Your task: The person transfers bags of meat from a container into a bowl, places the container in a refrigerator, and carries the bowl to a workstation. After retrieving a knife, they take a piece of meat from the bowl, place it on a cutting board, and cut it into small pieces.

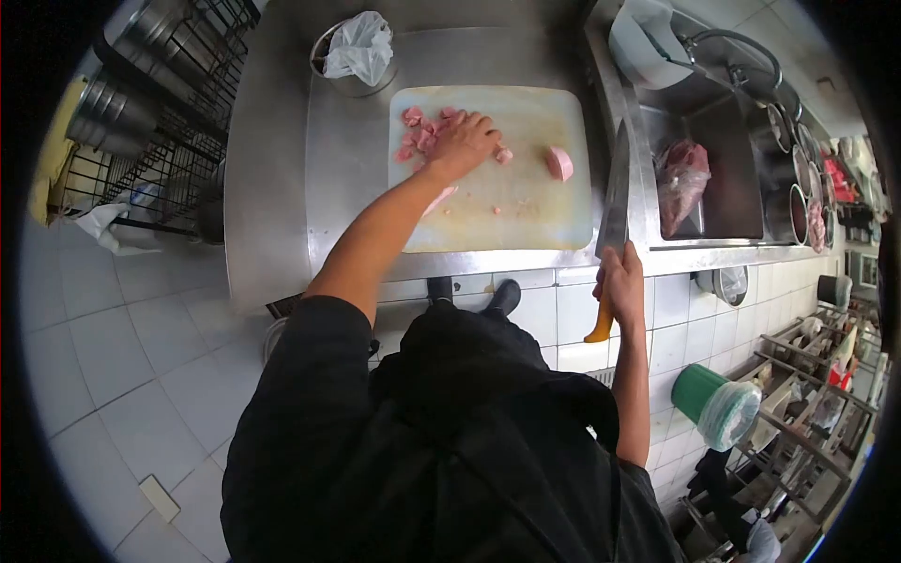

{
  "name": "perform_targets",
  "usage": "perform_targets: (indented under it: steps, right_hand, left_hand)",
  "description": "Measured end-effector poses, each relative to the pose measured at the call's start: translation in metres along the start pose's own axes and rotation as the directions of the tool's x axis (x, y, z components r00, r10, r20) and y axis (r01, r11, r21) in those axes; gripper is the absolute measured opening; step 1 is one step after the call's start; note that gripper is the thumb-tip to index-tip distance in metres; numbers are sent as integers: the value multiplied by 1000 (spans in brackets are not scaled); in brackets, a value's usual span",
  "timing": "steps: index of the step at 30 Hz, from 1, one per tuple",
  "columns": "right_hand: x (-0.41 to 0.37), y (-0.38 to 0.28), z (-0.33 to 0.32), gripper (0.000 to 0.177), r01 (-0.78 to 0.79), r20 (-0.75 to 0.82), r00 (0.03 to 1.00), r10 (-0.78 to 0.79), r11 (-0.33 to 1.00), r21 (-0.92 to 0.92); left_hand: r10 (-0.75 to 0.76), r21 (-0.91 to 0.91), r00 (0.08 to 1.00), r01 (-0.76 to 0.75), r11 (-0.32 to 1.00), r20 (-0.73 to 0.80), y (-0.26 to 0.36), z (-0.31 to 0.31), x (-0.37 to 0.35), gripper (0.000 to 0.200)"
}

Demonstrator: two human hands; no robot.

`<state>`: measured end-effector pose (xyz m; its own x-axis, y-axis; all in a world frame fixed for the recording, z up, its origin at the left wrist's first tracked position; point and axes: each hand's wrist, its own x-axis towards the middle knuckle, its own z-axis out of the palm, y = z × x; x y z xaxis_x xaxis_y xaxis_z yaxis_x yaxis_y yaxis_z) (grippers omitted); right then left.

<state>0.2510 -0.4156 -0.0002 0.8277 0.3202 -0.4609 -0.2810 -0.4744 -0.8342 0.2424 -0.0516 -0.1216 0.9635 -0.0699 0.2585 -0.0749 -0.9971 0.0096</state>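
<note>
A pale cutting board [540, 220] lies on the steel counter. My left hand [462, 145] rests palm down on it, fingers apart and slightly curved, beside a pile of cut pink meat pieces [422, 139]. What is under the palm is hidden. A small meat piece [504, 156] lies by its fingertips, and a larger meat chunk [559, 163] sits farther right on the board. Off the counter's front edge, my right hand [621, 281] is closed around the yellow handle of a large knife [616, 192]. Its blade points away from me, over the steel edge between board and sink.
At the back left stands a round metal container [355, 86] with a plastic bag in it. A sink [723, 141] on the right holds bagged meat [683, 186]. A wire rack [178, 113] is at left; a green bucket [699, 394] stands on the tiled floor.
</note>
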Motion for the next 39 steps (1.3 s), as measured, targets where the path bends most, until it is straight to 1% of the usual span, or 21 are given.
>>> perform_targets:
  steps: [2,3,4,5,8,9,10,13,16,18,19,22,23,25,28,29,31,34,37,39]
  right_hand:
    - [-1,11,0,16,9,19,1000,-9,1000,-26]
    - [-3,15,1,17,16,30,999,-14,998,-55]
    - [-5,15,3,18,25,41,999,-22,996,-84]
    - [-7,16,4,19,38,20,999,-36,992,-120]
    - [-14,18,3,20,17,19,1000,-16,995,-95]
    - [-16,19,4,20,17,4,1000,-17,993,-114]
    - [-18,19,2,20,5,8,1000,-4,992,-128]
    - [-29,21,-4,20,-32,16,999,35,981,-190]
    - [-45,19,-11,21,-31,7,999,34,961,-274]
    - [-55,19,-13,21,-31,7,999,35,945,-327]
    - [-56,29,-15,20,-14,4,1000,17,923,-384]
    - [-64,41,-13,19,66,21,998,-65,865,-498]
    - [-66,39,-12,19,31,37,999,-14,871,-491]
    - [-67,38,-9,18,43,50,999,-20,853,-521]
    - [-64,35,-5,18,58,65,998,-27,838,-543]
    - [-65,33,-4,18,61,70,997,-27,835,-547]
    - [-68,25,-1,18,115,83,993,-81,790,-602]
    - [-75,12,4,17,160,100,987,-125,718,-678]
    - [-80,1,4,17,175,119,985,-128,674,-717]
    - [-81,-1,6,17,173,125,985,-119,654,-737]
  left_hand:
    - [-70,123,993,58,991,95,-6,-13,2,25]
    - [-200,83,979,196,977,40,-2,-12,4,30]
    - [-328,36,944,329,944,-11,4,-13,8,35]
    - [-452,-18,890,452,892,-58,10,-14,15,41]
    - [-390,-118,901,373,920,-192,57,-30,26,53]
    - [-281,-246,935,227,942,-214,65,-20,34,52]
    - [-173,-367,954,74,927,-246,72,-8,42,52]
    - [53,-539,991,-111,835,-121,96,2,63,49]
    - [56,-599,991,29,800,123,94,-2,70,41]
    - [-14,-641,998,-25,767,-55,98,1,49,38]
    - [-53,-659,989,-53,750,-140,101,3,35,37]
    - [-1,-668,987,-106,736,-158,104,6,2,35]
    - [-93,-681,981,-48,730,-168,110,3,-7,36]
    - [-276,-707,942,62,705,-193,119,-5,-16,37]
    - [-392,-753,905,143,642,-163,131,-12,-18,38]
    - [-392,-753,902,131,645,-180,133,-10,-17,37]
    - [-390,-750,894,100,654,-221,132,-5,-9,34]
    - [-367,-821,929,170,545,-52,129,4,-4,29]
    - [-451,-824,890,201,529,-73,140,8,-11,26]
    - [-445,-788,881,160,595,-158,139,11,-11,30]
